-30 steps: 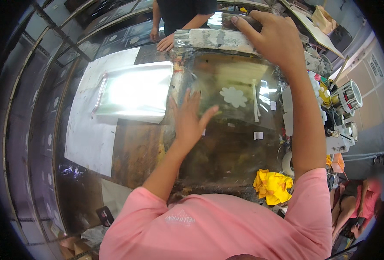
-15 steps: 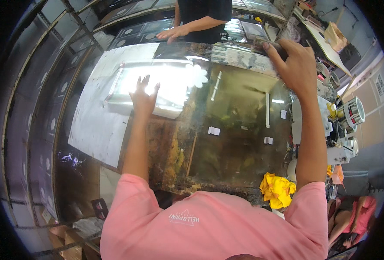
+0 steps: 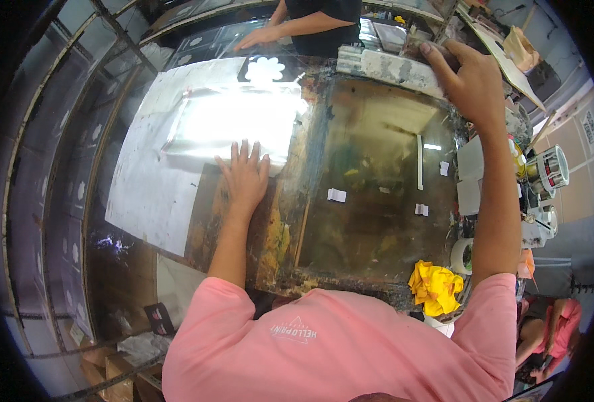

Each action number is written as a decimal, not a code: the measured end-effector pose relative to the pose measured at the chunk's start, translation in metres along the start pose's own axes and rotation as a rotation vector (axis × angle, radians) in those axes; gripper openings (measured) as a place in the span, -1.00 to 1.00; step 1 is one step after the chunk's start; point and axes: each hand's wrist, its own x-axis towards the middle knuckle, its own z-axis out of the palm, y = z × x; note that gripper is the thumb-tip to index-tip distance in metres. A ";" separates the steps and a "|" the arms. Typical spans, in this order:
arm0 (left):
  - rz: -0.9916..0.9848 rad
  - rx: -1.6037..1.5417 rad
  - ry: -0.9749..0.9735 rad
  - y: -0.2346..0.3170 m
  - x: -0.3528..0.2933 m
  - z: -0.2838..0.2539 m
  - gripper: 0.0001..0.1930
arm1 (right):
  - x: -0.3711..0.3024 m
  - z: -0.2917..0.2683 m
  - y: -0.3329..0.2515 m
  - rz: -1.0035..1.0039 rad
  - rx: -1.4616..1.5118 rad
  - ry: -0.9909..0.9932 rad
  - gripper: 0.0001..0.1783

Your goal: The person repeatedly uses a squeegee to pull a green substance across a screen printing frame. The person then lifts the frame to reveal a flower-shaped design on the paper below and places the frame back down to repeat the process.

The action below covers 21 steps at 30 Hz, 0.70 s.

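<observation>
A large stained printing screen (image 3: pixel 377 174) in a frame lies over the worktable in front of me. My right hand (image 3: pixel 470 80) reaches to its far right corner and grips the whitish far rail (image 3: pixel 381 65). My left hand (image 3: pixel 245 175) lies flat with its fingers apart on the near edge of a glossy, glare-lit sheet (image 3: pixel 233 120) left of the screen, holding nothing. Beyond that sheet a dark piece with a white flower print (image 3: pixel 264 68) rests at the far edge.
Another person in a dark top stands across the table with a hand (image 3: pixel 253 39) on it. A yellow rag (image 3: pixel 436 287), a tape roll (image 3: pixel 462 254) and a metal can (image 3: pixel 551 167) crowd the right side. White paper (image 3: pixel 146 194) covers the left.
My left hand came off the screen and moved left onto the glossy sheet. My right hand kept hold of the far rail. The flower-printed dark piece now shows at the far edge.
</observation>
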 end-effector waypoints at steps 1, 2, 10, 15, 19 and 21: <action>-0.007 0.002 0.025 0.000 0.002 -0.001 -0.41 | -0.003 0.001 0.001 -0.015 0.002 0.007 -0.40; -0.012 -0.023 -0.002 -0.001 0.005 -0.004 -0.44 | -0.006 0.003 0.001 -0.028 0.006 0.011 -0.41; 0.024 -0.276 0.126 0.001 0.046 -0.066 -0.53 | -0.018 0.006 0.003 -0.076 -0.030 0.082 -0.40; 0.207 -0.222 -0.361 0.098 0.023 -0.070 -0.42 | -0.023 0.010 0.002 -0.059 -0.042 0.099 -0.35; 0.438 -0.117 -0.364 0.186 -0.032 -0.024 0.09 | -0.036 0.011 0.001 -0.101 -0.051 0.091 -0.37; 0.533 -0.201 -0.305 0.216 -0.034 -0.007 0.20 | -0.030 0.007 0.002 -0.079 0.001 0.072 -0.35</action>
